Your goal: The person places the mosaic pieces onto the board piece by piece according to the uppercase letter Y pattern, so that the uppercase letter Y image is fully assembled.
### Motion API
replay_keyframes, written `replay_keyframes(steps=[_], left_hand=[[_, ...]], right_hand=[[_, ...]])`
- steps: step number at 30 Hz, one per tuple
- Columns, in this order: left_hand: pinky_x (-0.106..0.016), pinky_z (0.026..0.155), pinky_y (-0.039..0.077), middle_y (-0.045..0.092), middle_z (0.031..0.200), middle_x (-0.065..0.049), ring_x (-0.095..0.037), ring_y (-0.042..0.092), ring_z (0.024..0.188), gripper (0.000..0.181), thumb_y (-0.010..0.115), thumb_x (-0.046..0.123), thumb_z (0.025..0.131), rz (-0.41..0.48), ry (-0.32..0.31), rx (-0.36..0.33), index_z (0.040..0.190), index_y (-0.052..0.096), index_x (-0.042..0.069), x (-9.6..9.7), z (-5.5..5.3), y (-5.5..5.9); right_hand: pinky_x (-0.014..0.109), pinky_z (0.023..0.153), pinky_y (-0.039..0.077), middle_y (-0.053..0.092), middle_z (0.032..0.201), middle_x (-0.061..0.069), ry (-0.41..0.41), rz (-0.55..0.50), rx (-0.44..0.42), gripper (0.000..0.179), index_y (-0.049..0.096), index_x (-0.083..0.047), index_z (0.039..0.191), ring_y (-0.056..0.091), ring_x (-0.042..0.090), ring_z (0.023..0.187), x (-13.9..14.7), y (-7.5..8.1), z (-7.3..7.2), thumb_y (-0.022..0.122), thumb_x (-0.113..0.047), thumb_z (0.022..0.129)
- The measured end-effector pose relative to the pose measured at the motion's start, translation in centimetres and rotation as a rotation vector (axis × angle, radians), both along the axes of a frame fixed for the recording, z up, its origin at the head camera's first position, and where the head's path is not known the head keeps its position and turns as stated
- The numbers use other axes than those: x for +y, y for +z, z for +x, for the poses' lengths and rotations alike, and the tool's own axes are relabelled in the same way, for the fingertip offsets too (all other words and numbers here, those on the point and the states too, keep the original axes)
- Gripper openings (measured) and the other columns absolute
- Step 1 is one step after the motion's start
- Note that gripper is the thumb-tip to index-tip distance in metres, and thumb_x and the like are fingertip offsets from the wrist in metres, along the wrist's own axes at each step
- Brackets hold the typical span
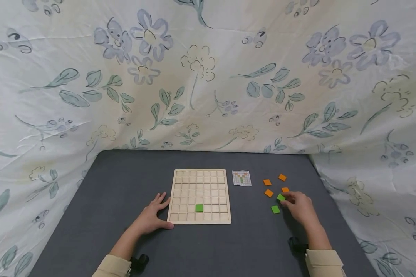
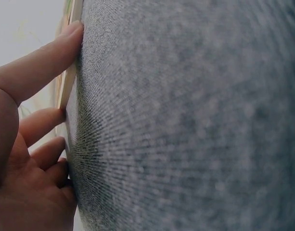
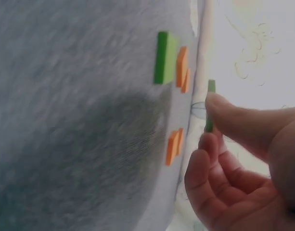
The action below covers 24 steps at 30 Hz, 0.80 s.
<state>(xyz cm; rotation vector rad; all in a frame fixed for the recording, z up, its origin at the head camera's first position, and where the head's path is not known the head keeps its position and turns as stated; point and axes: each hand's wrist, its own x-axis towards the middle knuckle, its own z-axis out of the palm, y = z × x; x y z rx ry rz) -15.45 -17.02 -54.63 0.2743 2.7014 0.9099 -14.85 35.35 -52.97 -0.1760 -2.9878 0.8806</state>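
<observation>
The right hand has its grip pinching a green tile just above the tabletop, near four orange tiles and a second green tile. The left hand, its grip spread, touches the left edge and near-left corner of a wooden grid board. A third green tile lies in one of the board's squares; a small patterned card lies beside the board.

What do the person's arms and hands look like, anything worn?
The left hand and right hand are bare, with no gloves or rings visible. The pale beige cloth left sleeve and matching right sleeve each have a small black rounded device beside them.
</observation>
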Motion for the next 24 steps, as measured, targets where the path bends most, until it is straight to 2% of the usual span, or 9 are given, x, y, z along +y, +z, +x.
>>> replay_keyframes(steps=[7,10,18,24], left_hand=[[-0.074,0.115,0.015,0.023,0.167,-0.016,-0.045,0.01,0.154,0.106,0.093,0.042,0.067,0.002,-0.004,0.004,0.154,0.043,0.009,0.0,0.0,0.0],[-0.074,0.115,0.015,0.023,0.167,-0.016,-0.045,0.01,0.154,0.106,0.093,0.042,0.067,0.003,-0.002,0.002,0.154,0.043,0.009,0.0,0.0,0.1],[-0.074,0.115,0.015,0.024,0.167,-0.017,-0.045,0.01,0.154,0.105,0.093,0.04,0.067,0.015,-0.009,-0.005,0.153,0.043,0.008,0.1,0.1,0.2],[-0.073,0.115,0.016,0.024,0.166,-0.017,-0.045,0.011,0.154,0.105,0.094,0.039,0.066,0.016,-0.001,0.002,0.153,0.044,0.008,0.1,0.0,0.3]], right_hand=[[0.051,0.079,0.056,0.065,0.117,0.022,0.085,0.002,0.099,0.032,0.072,-0.003,0.122,0.066,0.038,0.1,-1.6,1.2,0.0,0.075,-0.01,0.091],[0.051,0.079,0.056,0.066,0.116,0.02,0.097,0.002,0.125,0.032,0.072,-0.003,0.122,0.066,0.035,0.098,-2.4,1.6,-0.3,0.075,-0.01,0.091],[0.043,0.072,0.054,0.066,0.114,0.017,0.115,0.004,0.121,0.032,0.074,-0.005,0.12,0.064,0.027,0.09,-4.3,2.2,-1.0,0.077,-0.01,0.089],[0.041,0.071,0.055,0.066,0.114,0.018,0.144,-0.006,0.127,0.031,0.074,-0.004,0.118,0.064,0.025,0.087,-5.5,2.5,-1.5,0.079,-0.009,0.087]])
